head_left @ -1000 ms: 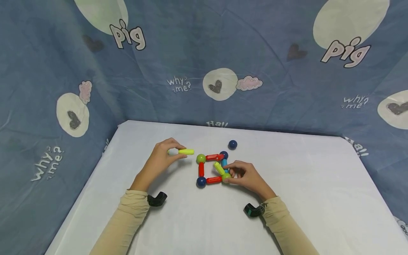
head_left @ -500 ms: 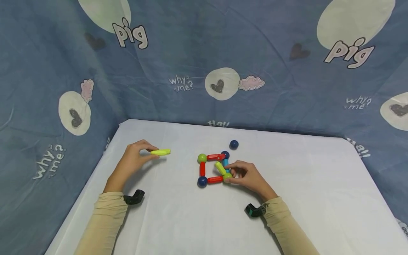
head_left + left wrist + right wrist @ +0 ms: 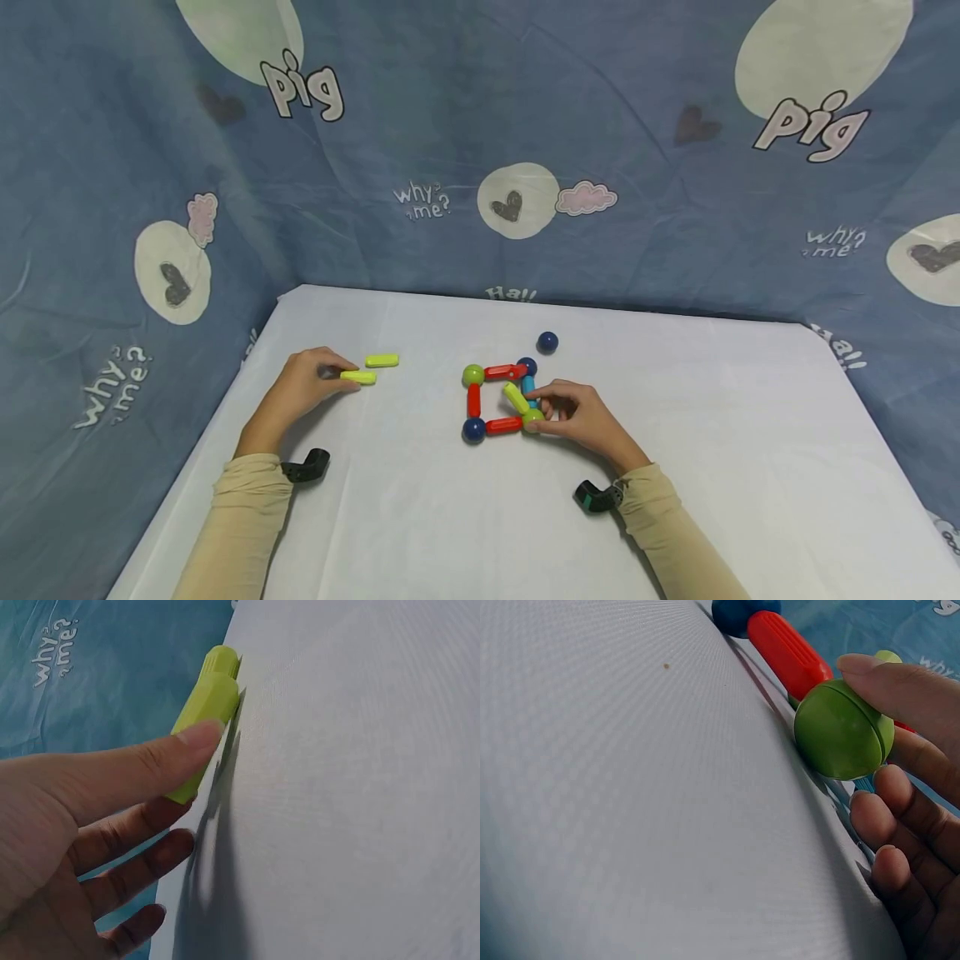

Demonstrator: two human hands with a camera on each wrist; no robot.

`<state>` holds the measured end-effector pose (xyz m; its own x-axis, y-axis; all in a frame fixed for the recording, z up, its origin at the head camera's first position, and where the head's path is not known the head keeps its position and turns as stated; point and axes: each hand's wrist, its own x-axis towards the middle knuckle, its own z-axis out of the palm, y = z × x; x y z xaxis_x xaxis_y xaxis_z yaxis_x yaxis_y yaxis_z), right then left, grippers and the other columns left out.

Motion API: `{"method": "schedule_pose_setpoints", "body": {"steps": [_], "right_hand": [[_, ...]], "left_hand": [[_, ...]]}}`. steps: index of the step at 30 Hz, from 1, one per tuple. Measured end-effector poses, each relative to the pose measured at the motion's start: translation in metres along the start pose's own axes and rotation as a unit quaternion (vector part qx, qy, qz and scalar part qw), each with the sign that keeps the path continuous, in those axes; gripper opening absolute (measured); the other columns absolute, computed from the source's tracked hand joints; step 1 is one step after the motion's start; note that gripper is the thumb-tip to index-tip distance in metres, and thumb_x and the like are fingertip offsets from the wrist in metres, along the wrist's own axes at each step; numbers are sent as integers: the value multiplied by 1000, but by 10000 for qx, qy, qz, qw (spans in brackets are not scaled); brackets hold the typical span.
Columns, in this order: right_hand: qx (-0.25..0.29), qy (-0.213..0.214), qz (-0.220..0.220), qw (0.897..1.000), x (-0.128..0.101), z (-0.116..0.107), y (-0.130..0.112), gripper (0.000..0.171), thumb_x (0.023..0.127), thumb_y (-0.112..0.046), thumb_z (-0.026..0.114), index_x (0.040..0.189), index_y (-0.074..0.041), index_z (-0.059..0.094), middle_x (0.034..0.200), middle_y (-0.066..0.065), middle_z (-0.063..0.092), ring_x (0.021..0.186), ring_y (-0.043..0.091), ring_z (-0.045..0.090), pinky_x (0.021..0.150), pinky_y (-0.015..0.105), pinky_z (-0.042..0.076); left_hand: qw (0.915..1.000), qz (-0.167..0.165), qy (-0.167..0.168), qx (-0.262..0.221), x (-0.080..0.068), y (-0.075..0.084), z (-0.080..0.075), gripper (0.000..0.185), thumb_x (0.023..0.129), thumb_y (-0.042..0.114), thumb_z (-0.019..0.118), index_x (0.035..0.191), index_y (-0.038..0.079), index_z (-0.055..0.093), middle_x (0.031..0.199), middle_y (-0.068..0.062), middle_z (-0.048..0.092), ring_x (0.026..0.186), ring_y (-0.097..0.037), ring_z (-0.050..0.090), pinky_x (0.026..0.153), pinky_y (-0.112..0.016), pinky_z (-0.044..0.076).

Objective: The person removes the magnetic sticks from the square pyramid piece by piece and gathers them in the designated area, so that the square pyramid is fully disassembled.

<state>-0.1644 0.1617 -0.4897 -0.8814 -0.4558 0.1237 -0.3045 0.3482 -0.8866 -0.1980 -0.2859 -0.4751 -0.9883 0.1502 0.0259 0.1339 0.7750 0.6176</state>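
On the blue printed cloth [image 3: 480, 100] hung behind the table we read "pig" [image 3: 303, 82] at about eleven o'clock and "pig" [image 3: 813, 125] again at about one o'clock. "why? me?" [image 3: 422, 200] stands near twelve, beside a pale disc; we read it once more at nine o'clock [image 3: 112, 385] and at three o'clock [image 3: 834, 240]. At the table's far edge, part of a word shows as "Ha!!" [image 3: 510, 293]. In the left wrist view, "why? me?" [image 3: 54, 646] appears at eleven o'clock.
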Motion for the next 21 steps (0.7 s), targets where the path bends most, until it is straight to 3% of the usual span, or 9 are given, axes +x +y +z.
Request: {"method": "schedule_pose_setpoints", "body": {"steps": [10,21], "right_hand": [[-105,16,134,9999,4,3,28,41,80,-4,87,118,-6,75,90,17,64,78,37,52,63,16,40],[-14,5,-53,10000,4,2,31,39,81,-16,89,118,-16,76,90,7,65,76,26,54,63,17,42]], "left_hand": [[9997,-171,-125,148,2,-3,-1,31,83,17,87,110,4,79,111,-17,75,116,-42,63,105,-61,44],[9994,-267,-129,192,1,-2,-1,33,83,16,86,112,3,78,116,-19,74,121,-44,60,107,-63,41]]}}
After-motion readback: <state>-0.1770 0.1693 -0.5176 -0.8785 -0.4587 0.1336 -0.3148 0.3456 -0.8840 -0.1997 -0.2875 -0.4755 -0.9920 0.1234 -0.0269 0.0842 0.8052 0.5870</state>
